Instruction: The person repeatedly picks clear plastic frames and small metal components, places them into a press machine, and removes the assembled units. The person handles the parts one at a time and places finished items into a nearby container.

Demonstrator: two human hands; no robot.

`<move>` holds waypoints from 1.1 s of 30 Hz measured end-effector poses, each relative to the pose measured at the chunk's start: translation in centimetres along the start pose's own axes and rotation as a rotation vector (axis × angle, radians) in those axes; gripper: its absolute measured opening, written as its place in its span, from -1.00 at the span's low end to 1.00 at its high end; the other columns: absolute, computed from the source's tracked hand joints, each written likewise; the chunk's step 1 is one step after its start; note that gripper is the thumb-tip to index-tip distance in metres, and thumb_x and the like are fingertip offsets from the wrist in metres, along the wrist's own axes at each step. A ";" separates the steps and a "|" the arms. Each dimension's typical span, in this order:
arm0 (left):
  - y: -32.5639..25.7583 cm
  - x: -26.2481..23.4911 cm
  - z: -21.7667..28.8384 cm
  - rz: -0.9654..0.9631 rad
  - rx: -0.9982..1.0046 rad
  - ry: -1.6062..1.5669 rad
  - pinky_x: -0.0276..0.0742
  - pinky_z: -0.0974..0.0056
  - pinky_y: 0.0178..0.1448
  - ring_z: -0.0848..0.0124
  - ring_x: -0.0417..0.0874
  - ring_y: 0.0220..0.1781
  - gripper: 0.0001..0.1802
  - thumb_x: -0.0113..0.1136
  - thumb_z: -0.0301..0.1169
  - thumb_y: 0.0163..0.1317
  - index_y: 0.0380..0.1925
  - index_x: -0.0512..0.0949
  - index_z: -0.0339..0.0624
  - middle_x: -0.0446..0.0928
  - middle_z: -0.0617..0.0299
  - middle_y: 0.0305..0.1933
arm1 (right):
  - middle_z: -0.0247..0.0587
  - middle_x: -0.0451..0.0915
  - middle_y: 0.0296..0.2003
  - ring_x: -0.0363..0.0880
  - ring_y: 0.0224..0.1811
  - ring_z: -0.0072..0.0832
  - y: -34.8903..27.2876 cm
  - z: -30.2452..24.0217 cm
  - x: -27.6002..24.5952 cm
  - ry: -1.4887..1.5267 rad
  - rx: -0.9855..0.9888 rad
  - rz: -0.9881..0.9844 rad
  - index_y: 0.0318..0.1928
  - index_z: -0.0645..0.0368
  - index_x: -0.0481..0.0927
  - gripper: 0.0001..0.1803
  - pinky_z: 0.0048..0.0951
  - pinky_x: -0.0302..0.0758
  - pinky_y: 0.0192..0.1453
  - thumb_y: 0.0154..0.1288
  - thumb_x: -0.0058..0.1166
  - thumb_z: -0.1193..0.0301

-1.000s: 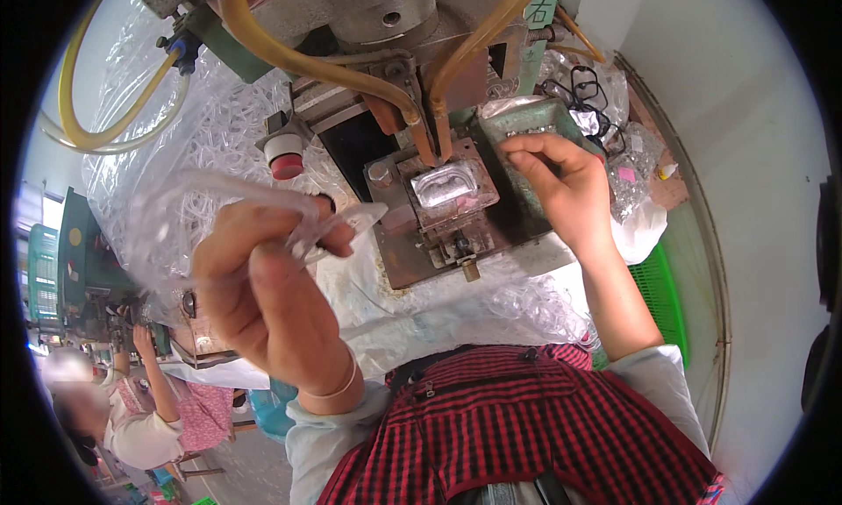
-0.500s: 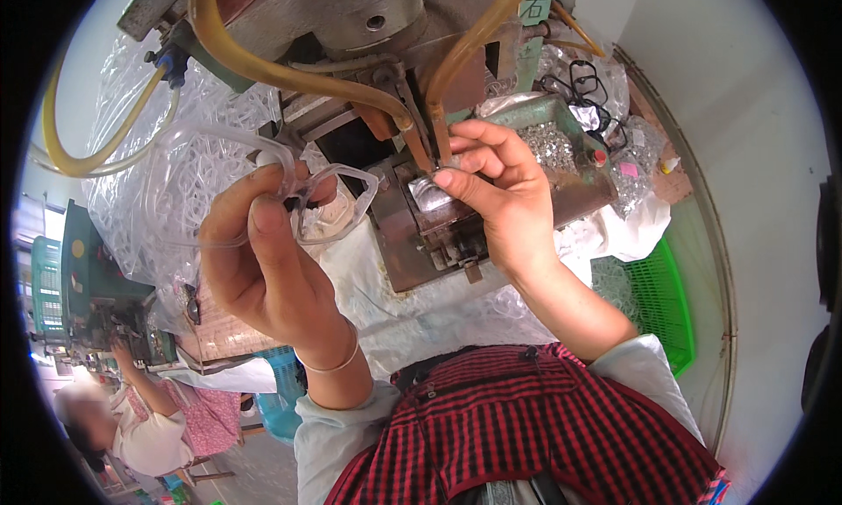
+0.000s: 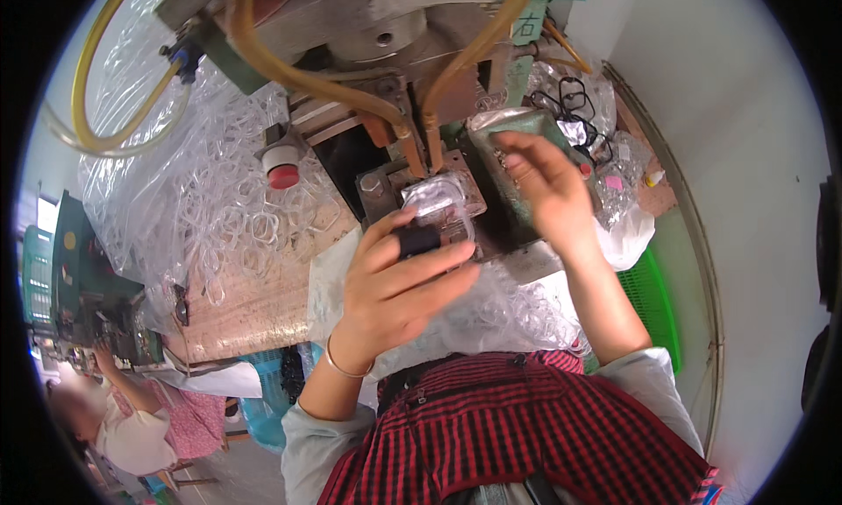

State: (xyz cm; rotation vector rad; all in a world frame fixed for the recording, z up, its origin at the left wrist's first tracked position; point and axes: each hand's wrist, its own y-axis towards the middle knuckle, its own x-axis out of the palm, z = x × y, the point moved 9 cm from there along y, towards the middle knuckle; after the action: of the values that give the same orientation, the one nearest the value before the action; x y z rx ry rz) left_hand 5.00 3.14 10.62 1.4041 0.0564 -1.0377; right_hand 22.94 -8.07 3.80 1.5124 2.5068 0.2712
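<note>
My left hand (image 3: 395, 281) is in front of the machine's shiny metal die block (image 3: 434, 196), fingers stretched toward it. A curved clear plastic spectacle frame (image 3: 465, 227) shows at its fingertips, mostly hidden by the fingers and hard to see against the metal. Among those fingers sits a short black cylinder-like piece (image 3: 419, 241); I cannot tell what it is. To the right, my right hand (image 3: 554, 194) hovers over a green metal tray (image 3: 481, 130), its fingers apart and nothing visible in them. Two amber hoses (image 3: 430, 128) come down to the back of the die block.
A red push button (image 3: 282, 175) stands left of the machine, beside a heap of clear plastic frames (image 3: 254, 233). More clear frames (image 3: 517, 316) lie before me. Black spectacle frames (image 3: 574, 102) are at the back right, a green basket (image 3: 653, 308) at the right. A person (image 3: 136, 426) works far left.
My left hand has moved right and down to the die with the clear frame. My right hand has left the die and moved right, over the tray. The view has shifted slightly.
</note>
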 end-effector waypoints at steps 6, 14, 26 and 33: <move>0.7 0.8 -0.3 -0.129 -0.087 0.013 0.55 0.05 0.35 0.40 0.59 -0.22 -0.71 0.47 -0.42 -0.05 -0.25 0.80 0.09 0.74 0.46 -0.04 | -0.26 0.68 0.02 0.57 0.09 -0.54 0.9 3.6 -10.0 -0.105 -0.091 0.437 0.15 0.21 0.60 -0.73 -0.48 0.46 0.21 0.51 0.10 0.45; 0.4 1.0 -1.0 -0.179 -0.103 -0.039 0.51 0.03 0.40 0.35 0.54 -0.27 -0.63 0.36 -0.50 -0.07 -0.19 0.79 0.10 0.71 0.48 0.04 | -0.06 0.66 -0.21 0.63 -0.07 -0.09 -3.3 4.1 -7.0 -0.925 -0.125 0.135 -0.22 0.15 0.69 -0.82 -0.16 0.54 0.08 0.12 0.32 0.49; -10.9 -14.1 -2.8 0.609 -0.562 0.474 0.51 0.09 0.25 0.08 0.68 0.06 -0.77 0.26 -0.69 0.21 -0.13 0.66 -0.27 0.68 0.01 0.01 | -0.03 0.70 -0.23 0.69 -0.16 -0.11 -3.0 4.8 -7.0 -0.771 -0.057 0.256 -0.15 0.27 0.65 -0.89 -0.26 0.58 -0.01 0.34 0.15 0.56; -14.2 -5.2 -17.5 -0.357 -0.632 0.727 0.56 0.10 0.12 0.14 0.61 0.07 -0.72 0.30 -0.50 0.14 -0.11 0.72 -0.05 0.61 0.14 0.05 | -0.32 0.71 -0.25 0.63 -0.18 -0.59 -0.2 4.9 -3.7 -0.422 -0.022 0.145 -0.08 0.29 0.66 -0.87 -0.53 0.52 -0.01 0.40 0.15 0.58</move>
State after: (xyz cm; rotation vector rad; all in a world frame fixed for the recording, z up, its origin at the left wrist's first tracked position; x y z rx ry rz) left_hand 2.43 22.72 -1.39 1.1245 1.1038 -0.6436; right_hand 25.70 -11.17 -0.67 1.5547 2.0661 -0.0025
